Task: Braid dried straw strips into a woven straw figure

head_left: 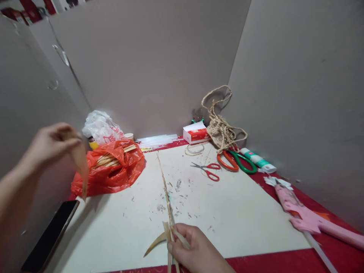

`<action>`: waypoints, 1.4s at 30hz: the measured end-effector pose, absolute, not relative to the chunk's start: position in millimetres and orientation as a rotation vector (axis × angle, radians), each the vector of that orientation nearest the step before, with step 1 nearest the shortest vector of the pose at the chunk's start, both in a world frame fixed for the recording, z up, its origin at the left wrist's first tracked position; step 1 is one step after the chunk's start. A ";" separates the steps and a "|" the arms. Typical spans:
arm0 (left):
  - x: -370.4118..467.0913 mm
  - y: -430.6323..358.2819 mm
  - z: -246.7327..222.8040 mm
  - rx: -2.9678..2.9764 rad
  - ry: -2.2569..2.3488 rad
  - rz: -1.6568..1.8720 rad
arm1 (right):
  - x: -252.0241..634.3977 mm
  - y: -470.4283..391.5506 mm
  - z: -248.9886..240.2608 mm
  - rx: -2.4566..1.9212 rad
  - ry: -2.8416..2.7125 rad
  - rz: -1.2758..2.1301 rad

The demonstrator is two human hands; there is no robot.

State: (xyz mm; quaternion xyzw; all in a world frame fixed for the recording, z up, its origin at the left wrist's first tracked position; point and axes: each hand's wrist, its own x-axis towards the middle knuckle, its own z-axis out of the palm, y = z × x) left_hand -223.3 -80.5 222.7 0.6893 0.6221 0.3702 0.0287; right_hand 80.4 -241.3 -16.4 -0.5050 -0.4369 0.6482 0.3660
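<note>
Meanwhile, left hand (52, 142) at frame left pinches a blurred tan dried leaf strip (81, 167) | right hand (196, 248) at bottom centre grips a bundle of pale straw-coloured leaf strips (167, 212) over the white board (241, 212) | small red-handled scissors (209, 170) lie beyond.

- left hand (52, 142) raised at left, fingers (74, 143) pinching a dry leaf strip (81, 163) that hangs down, blurred
- right hand (199, 250) at bottom centre, gripping a bundle of dry leaf strips (167, 212); one long thin strip runs up over the white board (241, 212)
- red plastic bag (110, 168) with wooden sticks (113, 155) beside the left hand; white plastic bag (101, 127) behind it
- black phone (49, 239) at the tabletop's left edge
- small red scissors (207, 169), orange-and-green scissors (237, 161), twine tangle (220, 127), red-white box (195, 132) at back
- pink glue gun (307, 216) on the red tabletop (284, 259), right
- grey cardboard walls (156, 68) around
</note>
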 end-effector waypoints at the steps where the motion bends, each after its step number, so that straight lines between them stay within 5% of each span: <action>1: -207.7 -76.3 202.1 2.255 1.901 1.059 | 79.8 -240.7 -19.6 -1.292 -1.118 1.676; 5: -170.0 -61.2 122.4 2.487 1.863 0.418 | 78.8 -238.0 -28.0 -1.229 -1.097 1.711; 12: -147.9 -92.7 82.9 2.754 1.620 0.806 | 82.6 -240.9 -16.8 -1.147 -1.089 1.706; 18: -91.4 -163.5 55.3 1.870 1.106 0.414 | 85.6 -244.8 -8.8 -1.143 -1.057 1.691; 23: -73.9 -193.7 24.1 1.320 0.949 0.455 | 85.3 -246.9 -3.2 -1.150 -1.082 1.697; 42: -71.6 -219.5 23.8 1.432 0.963 0.691 | 83.8 -247.4 -6.3 -1.133 -1.089 1.670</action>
